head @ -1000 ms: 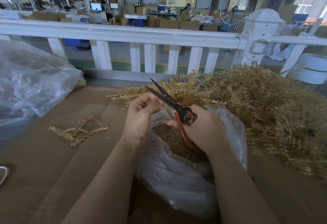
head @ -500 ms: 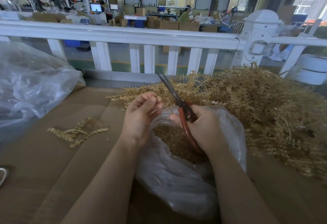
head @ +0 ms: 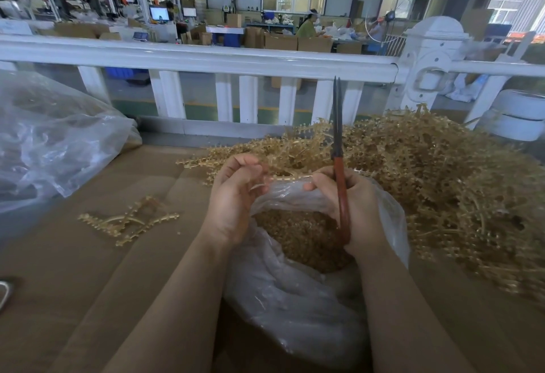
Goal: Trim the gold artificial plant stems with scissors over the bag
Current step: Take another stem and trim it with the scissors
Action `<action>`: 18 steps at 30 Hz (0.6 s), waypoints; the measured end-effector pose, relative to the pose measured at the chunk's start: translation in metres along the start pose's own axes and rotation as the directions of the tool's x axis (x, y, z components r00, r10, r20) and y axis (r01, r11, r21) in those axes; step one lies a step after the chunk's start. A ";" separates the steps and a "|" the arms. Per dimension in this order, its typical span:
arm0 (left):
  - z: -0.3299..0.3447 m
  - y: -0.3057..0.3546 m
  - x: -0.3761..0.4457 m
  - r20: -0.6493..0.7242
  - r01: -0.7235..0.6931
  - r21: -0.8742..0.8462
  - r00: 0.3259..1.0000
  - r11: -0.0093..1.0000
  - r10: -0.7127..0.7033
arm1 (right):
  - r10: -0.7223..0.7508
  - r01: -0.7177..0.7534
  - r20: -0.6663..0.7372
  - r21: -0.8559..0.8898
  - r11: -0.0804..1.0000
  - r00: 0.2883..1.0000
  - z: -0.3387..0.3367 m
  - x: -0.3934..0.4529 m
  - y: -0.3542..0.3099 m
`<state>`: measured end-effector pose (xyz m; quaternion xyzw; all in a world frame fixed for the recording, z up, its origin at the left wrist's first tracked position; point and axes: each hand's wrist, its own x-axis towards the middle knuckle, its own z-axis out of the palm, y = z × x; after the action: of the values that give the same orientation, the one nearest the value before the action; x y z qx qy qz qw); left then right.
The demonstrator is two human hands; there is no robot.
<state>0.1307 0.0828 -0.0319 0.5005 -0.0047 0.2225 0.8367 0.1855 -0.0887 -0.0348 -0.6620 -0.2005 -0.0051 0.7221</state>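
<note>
Stem pile [head: 427, 172]: heaped gold, right of the bag.
Bag [head: 298, 307]: open under both hands, trimmings inside.
Right hand [head: 351, 204]: fingers wrapped round scissors [head: 339, 148], blades closed, upright.
Left hand [head: 236, 195]: fingertips pinching a gold stem [head: 283, 178] above the bag.

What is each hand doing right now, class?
Left hand: pinches a gold stem over the bag.
Right hand: grips the scissors, blades together, pointing up.

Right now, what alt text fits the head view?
Right hand holds red-handled scissors, blades shut and pointing up, over an open plastic bag of gold trimmings. Left hand pinches a gold stem; gold stem pile at right.
</note>
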 end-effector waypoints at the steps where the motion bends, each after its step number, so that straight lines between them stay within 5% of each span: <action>1: -0.001 0.001 0.001 -0.036 -0.027 -0.001 0.999 1.000 0.027 | 0.004 -0.004 0.004 0.029 1.000 1.000 0.000 -0.001 -0.001; 6: -0.006 0.005 0.001 -0.082 0.029 0.090 0.996 0.996 -0.022 | -0.036 0.028 0.044 0.158 0.987 0.998 -0.005 0.000 -0.002; 12: 0.000 0.004 -0.006 0.111 0.224 0.251 0.960 0.942 -0.257 | -0.008 -0.013 0.099 0.208 0.978 0.995 -0.006 0.001 -0.004; 18: -0.001 0.004 -0.007 0.268 0.189 0.328 0.921 0.925 -0.283 | 0.025 -0.040 0.069 0.227 0.973 0.997 -0.001 0.000 -0.007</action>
<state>0.1227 0.0823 -0.0310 0.6456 -0.0417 0.0357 0.7617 0.1839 -0.0902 -0.0283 -0.5776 -0.2124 0.0517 0.7865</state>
